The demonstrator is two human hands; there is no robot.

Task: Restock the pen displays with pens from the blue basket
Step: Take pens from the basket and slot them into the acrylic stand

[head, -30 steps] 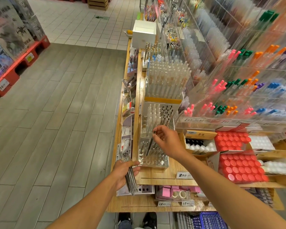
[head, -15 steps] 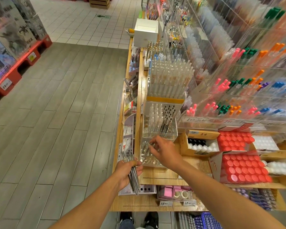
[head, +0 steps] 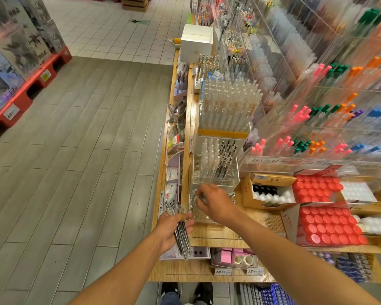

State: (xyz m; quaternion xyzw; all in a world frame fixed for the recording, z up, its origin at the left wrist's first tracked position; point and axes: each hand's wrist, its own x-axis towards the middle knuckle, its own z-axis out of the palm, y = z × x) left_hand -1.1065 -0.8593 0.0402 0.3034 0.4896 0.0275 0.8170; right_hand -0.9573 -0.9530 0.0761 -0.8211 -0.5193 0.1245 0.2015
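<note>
The left hand grips a bundle of pens, long axes running away from the person. The right hand apparently pinches one blurred pen over the clear display; the blue basket is cut off below.

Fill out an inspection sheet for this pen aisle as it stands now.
Surface: wooden shelf, stepped in tiers, price tags on its front edges.
Job's things: clear pen holder, mostly unfilled; bundle of pens; blue basket on the floor at the bottom edge.
Clutter: red-capped bottles in open cartons; pink erasers on the lower tier.
Grippers: left hand grips the bundle; right hand pinches one pen over the holder.
Cables: nothing seen.
Surroundings: acrylic racks of coloured pens at right; red pallets across the aisle.
</note>
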